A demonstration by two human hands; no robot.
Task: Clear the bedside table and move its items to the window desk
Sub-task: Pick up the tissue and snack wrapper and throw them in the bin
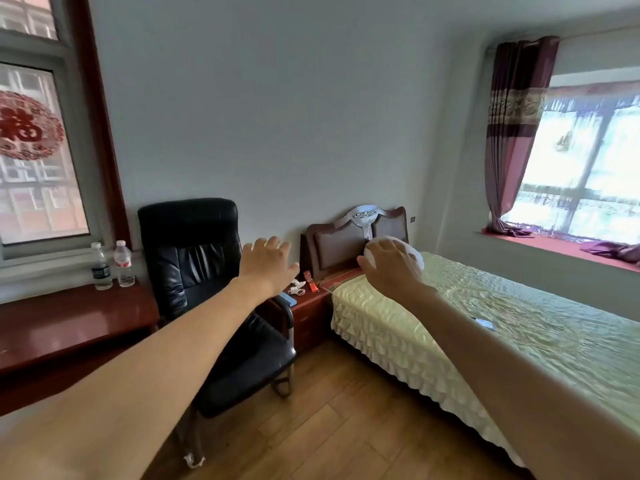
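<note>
Pale walls close off a bedroom in the head view, with a bed (485, 306) running along the right of the frame and a black office chair (194, 258) at centre left. Between them, at centre frame, stands the bedside table (308, 318), a low red-brown worktop. On it lie some small white items (297, 286), an orange-red packet (310, 281) and a blue flat thing (288, 300), all small and partly hidden, so I cannot tell exactly what they are. The window desk (69, 327), a glossy red-brown worktop at left, carries two water bottles (112, 265). The left hand (268, 263) and the right hand (388, 266) both reach forward with fingers spread, holding nothing. By my judgement the clearing has hardly begun: every bedside item remains to be carried over.
</note>
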